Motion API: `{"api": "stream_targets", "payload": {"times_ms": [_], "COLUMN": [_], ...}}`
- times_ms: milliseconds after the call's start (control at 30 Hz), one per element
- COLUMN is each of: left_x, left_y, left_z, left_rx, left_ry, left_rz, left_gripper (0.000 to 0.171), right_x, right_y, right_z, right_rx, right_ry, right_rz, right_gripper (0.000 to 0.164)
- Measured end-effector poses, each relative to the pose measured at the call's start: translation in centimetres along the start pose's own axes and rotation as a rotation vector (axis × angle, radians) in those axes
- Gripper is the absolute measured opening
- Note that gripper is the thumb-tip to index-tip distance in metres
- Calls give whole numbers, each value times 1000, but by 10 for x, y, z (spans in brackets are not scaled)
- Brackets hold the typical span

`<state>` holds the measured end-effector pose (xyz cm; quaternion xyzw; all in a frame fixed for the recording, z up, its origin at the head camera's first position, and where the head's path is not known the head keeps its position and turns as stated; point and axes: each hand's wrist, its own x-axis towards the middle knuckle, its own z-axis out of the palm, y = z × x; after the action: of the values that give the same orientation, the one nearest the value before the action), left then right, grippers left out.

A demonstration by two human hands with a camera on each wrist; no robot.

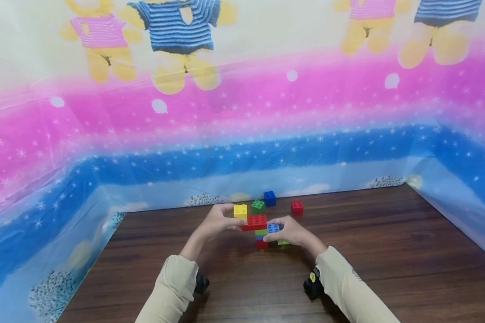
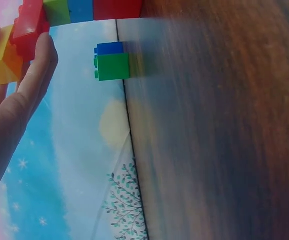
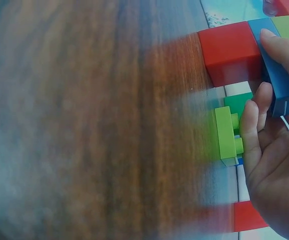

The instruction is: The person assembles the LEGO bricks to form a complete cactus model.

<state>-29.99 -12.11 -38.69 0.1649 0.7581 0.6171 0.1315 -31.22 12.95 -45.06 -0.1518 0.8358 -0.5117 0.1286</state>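
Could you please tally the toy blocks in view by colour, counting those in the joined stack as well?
Red blocks: 3
Blue blocks: 2
Lime blocks: 2
Yellow block: 1
Green block: 1
Total: 9

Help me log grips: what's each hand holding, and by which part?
Left hand: yellow block, by its sides. Right hand: lighter blue block, by its protruding end.

1. A play corner, apparently; whether home or studio cannot be told.
2. Dark-brown wood-grain tabletop (image 1: pixel 387 246).
3. Creased pink, blue and cream sheet (image 1: pixel 242 116) printed with snowflakes, walling it in.
4. Colourful studded plastic toy bricks (image 1: pixel 296 208).
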Motion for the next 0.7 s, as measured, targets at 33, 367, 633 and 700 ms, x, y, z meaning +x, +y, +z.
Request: {"api": "stream_targets", "payload": {"times_ms": [33, 367, 633, 700], "left_x": [-1, -1, -1, -1], "left_y": [-1, -5, -4, -5], "left_z": [0, 0, 2, 2], "left_rx": [-2, -21, -12, -25], "left_ry": [2, -15, 11, 16], "left_rz": [0, 22, 13, 15], "left_gripper": [42, 50, 52, 52], "right_x": [0, -1, -1, -1], "right_y": [0, -1, 0, 0], "right_z": [0, 0, -1, -1], "right_rx": [-1, -3, -9, -9], "right_ry": [1, 7, 1, -6], "right_rz": [-1, 1, -6, -11], "right_gripper": [51, 52, 52, 52]}}
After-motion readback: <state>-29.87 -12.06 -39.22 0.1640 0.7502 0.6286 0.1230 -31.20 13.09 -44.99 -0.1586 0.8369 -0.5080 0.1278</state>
